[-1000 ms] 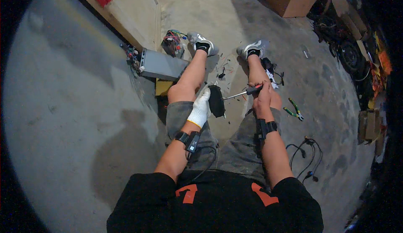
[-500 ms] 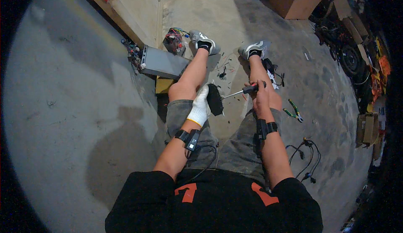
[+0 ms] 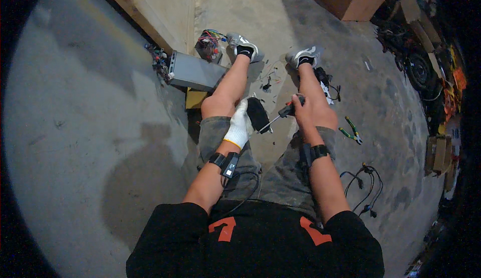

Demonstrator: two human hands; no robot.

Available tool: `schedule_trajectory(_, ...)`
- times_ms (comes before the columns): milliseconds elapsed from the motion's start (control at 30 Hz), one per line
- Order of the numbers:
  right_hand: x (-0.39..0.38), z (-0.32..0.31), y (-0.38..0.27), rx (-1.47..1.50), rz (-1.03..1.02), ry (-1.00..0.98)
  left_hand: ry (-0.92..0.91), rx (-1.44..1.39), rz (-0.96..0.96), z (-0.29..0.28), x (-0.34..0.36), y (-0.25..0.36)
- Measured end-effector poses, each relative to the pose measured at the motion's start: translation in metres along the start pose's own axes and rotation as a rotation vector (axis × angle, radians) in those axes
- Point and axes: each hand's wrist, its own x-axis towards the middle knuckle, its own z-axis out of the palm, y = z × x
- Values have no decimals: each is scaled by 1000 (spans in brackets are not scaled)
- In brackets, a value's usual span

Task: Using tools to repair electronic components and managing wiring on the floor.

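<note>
My left hand (image 3: 240, 124), in a white knit glove, is closed round the left side of a flat black part (image 3: 258, 114) with pale edges. What kind of part it is, I cannot make out. Bare and closed, my right hand (image 3: 302, 112) grips the dark handle of a screwdriver (image 3: 273, 121). The metal shaft slants down to the left, and its tip meets the part's lower right edge. Both hands are held between my knees, above the floor.
A grey metal case (image 3: 198, 71) and a bundle of coloured wires (image 3: 209, 45) lie by my left leg. Green-handled pliers (image 3: 351, 130) and black cables (image 3: 370, 190) are on the floor at right. Farther off stand a cardboard box (image 3: 353, 0) and piled scrap with a wheel (image 3: 419, 71).
The screwdriver has swung to a steeper slant, its tip shifting from the part's upper right side to the lower right edge. My right hand has moved slightly left. The part is tilted a little differently.
</note>
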Motion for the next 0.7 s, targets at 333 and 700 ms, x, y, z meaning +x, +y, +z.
schedule_trajectory(333, 2, -11, -8, -66, 61, 143, 6, -62, 32, 7, -3, 2)
schedule_trajectory(700, 9, -19, 6, -119, -43, 218, -9, -15, 92, 11, -8, 4)
